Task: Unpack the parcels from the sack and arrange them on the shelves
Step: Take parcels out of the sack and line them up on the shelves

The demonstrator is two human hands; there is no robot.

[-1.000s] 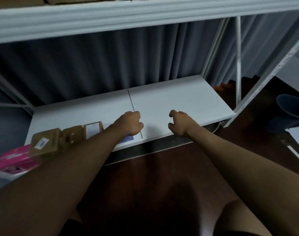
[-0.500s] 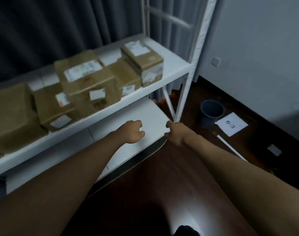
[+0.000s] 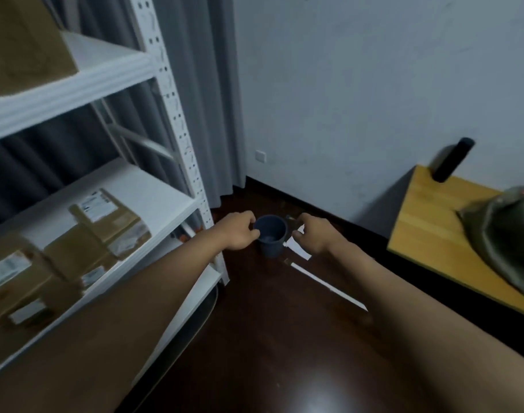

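Observation:
A white metal shelf rack stands at the left. Several brown cardboard parcels with white labels lie on its middle shelf, and another parcel sits on the shelf above. An olive-green sack rests on a yellow wooden table at the right edge. My left hand and my right hand are stretched out in front of me over the floor, fingers loosely curled, holding nothing.
A dark blue bucket stands on the dark wooden floor between my hands, with a white sheet and a white strip beside it. Grey curtains hang behind the rack. A black cylinder leans by the wall.
The view has swung right from the low shelf to the rack's end, the wall and the table with the sack. Both hands stayed empty and came away from the shelf.

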